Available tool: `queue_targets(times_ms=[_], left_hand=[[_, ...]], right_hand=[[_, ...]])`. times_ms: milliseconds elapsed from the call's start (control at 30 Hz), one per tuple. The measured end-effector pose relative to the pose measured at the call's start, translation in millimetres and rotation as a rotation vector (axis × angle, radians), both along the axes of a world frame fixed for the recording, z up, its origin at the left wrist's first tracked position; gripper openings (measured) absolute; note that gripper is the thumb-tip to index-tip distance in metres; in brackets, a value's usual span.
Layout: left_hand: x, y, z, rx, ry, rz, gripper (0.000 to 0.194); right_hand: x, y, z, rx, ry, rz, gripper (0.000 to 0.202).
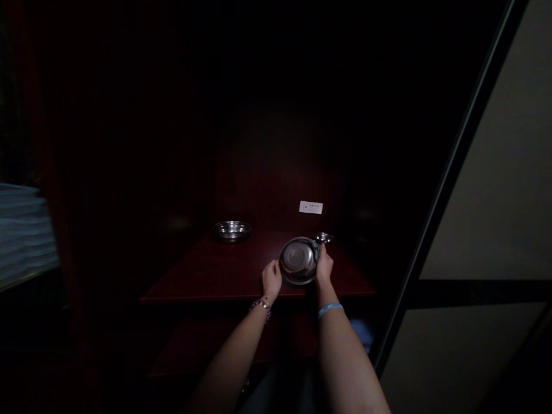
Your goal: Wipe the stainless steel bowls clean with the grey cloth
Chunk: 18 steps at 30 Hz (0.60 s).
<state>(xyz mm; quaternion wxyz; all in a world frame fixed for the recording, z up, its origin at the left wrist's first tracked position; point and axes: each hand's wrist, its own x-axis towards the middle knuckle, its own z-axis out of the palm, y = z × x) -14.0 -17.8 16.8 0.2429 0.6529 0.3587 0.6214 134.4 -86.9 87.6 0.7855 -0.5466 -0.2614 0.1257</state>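
Observation:
A shiny metal bowl is tilted up over the front of a dark red shelf, its round underside facing me. My right hand grips the bowl's right rim. At the left edge my left hand is closed on the rim, its fingertips partly hidden. Just behind my right hand, a smaller metal dish sits on the shelf. Farther left stands what looks like a short stack of metal bowls, apart from both hands.
A white socket panel is on the cabinet's back wall. To the right is a pale sliding door with a dark frame. A pale blue stacked pile is at far left. Below runs a lower shelf, with something blue at its right.

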Motion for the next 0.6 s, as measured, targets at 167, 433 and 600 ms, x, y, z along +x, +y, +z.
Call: queue_targets(times_ms=[167,433,600], left_hand=[[-1,-1,1.6,-0.024,-0.035,0.030,0.024],[-3,5,0.1,-0.169,-0.096,-0.005,0.032],[-4,3,1.2,-0.140,-0.143,-0.012,0.035]], right_hand=[[-6,2,3.9,0.013,0.055,0.023,0.055],[7,11,-9.7,-0.049,0.247,-0.002,0.049],[17,12,-18.3,-0.012,0.222,-0.018,0.046]])
